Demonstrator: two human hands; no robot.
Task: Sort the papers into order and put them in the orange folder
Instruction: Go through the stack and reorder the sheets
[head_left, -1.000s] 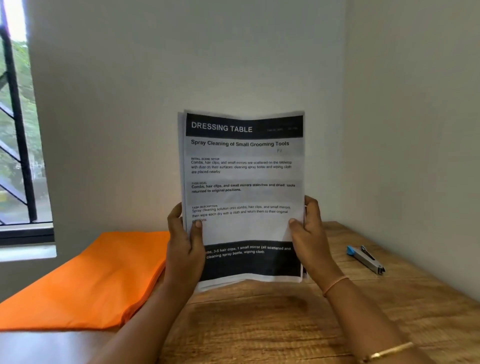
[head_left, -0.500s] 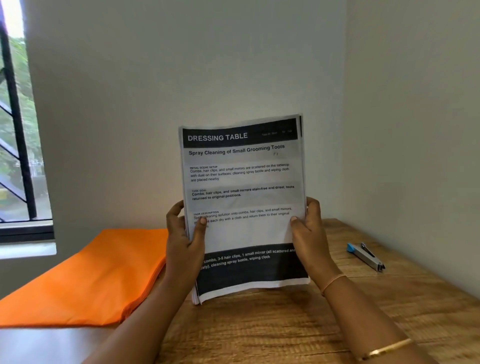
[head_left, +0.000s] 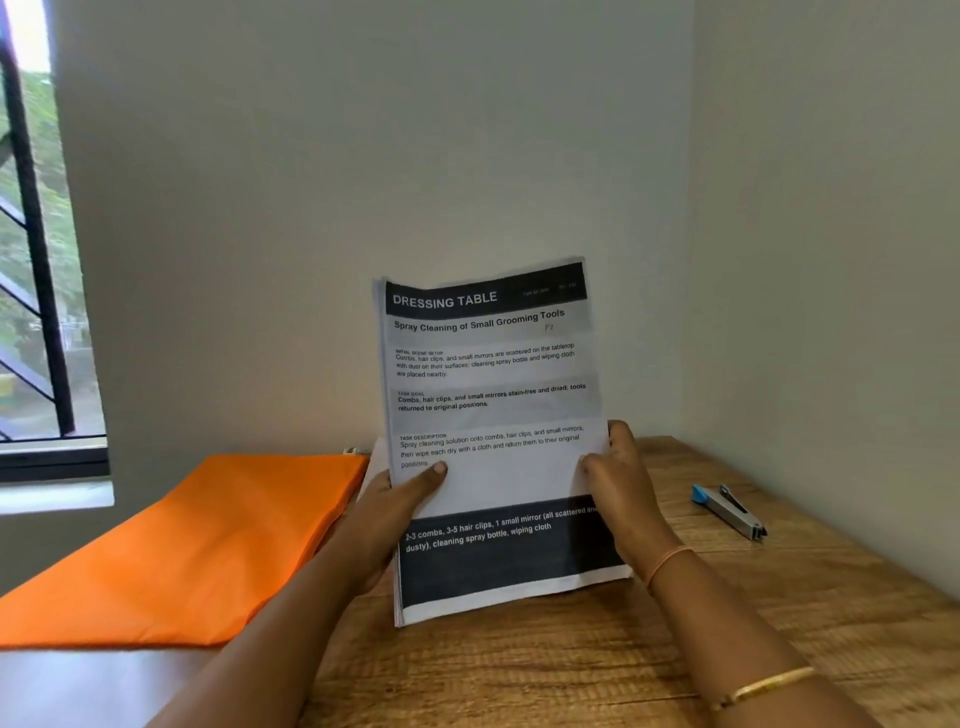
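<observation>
While the left grip (head_left: 393, 514) pinches the papers (head_left: 493, 415) at their left edge, thumb in front, the right grip (head_left: 623, 499) clasps their right edge, keeping them upright over the worktop (head_left: 571, 670). Just left of the left grip lies the folder (head_left: 208, 545); a stapler (head_left: 727, 512) lies right of the right grip.

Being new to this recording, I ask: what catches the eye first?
The stack of printed white papers headed DRESSING TABLE stands out at the centre, gripped by the left hand and the right hand. Left of it the bright orange folder lies flat on the brown wooden table; a small blue-and-silver stapler lies to the right.
</observation>
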